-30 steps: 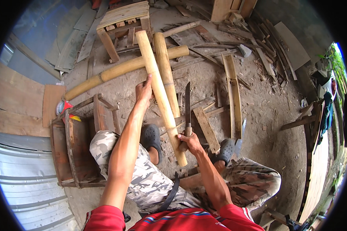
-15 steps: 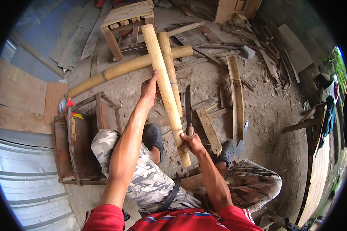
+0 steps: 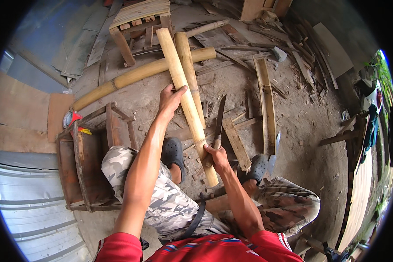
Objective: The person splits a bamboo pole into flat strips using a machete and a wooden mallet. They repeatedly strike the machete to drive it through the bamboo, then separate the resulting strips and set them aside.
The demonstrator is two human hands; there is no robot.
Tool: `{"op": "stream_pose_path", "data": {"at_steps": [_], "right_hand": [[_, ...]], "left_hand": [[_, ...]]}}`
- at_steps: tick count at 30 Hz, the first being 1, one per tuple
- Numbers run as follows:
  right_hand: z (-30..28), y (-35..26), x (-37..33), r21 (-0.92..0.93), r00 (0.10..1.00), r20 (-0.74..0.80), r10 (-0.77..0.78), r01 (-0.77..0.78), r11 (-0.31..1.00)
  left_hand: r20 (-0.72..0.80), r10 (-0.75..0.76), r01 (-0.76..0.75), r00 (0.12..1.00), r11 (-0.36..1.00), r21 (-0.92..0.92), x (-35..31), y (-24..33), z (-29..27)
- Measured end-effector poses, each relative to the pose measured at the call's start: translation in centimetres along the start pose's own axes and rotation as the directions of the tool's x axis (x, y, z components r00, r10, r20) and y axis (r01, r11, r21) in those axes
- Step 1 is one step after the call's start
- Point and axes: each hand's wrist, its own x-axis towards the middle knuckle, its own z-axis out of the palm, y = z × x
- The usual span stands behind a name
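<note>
At eleven o'clock I had a slatted bench (image 3: 140, 14). Plywood (image 3: 17, 109) stood at my nine, with a ridged metal sheet (image 3: 30, 214) toward eight. Between eight and nine I saw a wooden frame (image 3: 81, 168), and just beside it a red object (image 3: 75, 117) at nine. A grey stone (image 3: 280, 54) sat between one and two, near scrap wood (image 3: 308, 51) at two. I made out leaves (image 3: 383, 76) between two and three, a teal cloth (image 3: 370, 133) at three and a pale plank (image 3: 359, 196) toward four.
</note>
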Motion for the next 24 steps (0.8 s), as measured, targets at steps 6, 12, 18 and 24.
{"op": "stream_pose_path", "data": {"at_steps": [6, 12, 18, 24], "right_hand": [[-0.5, -3.2, -0.7, -0.145, 0.987, -0.139, -0.085, 0.065, 0.987], [-2.5, -6.2, 0.4, -0.327, 0.87, -0.455, -0.189, 0.034, 0.944], [-9.6, -9.3, 5.8, -0.555, 0.659, -0.652, -0.375, -0.078, 0.828], [-12.5, -13.7, 9.9, -0.582, 0.633, -0.673, -0.382, -0.135, 0.802]], "left_hand": [[-0.067, -0.202, 0.203, 0.977, 0.979, 0.013, 0.5, -2.0, -0.4], [-0.214, -0.215, 0.247, 0.953, 0.96, 0.132, 0.2, -7.5, -1.3], [-0.277, -0.133, 0.289, 0.952, 0.695, 0.658, -0.4, -12.0, -2.3], [-0.21, -0.182, 0.278, 0.961, 0.585, 0.762, -3.9, -17.5, -3.1]]}}
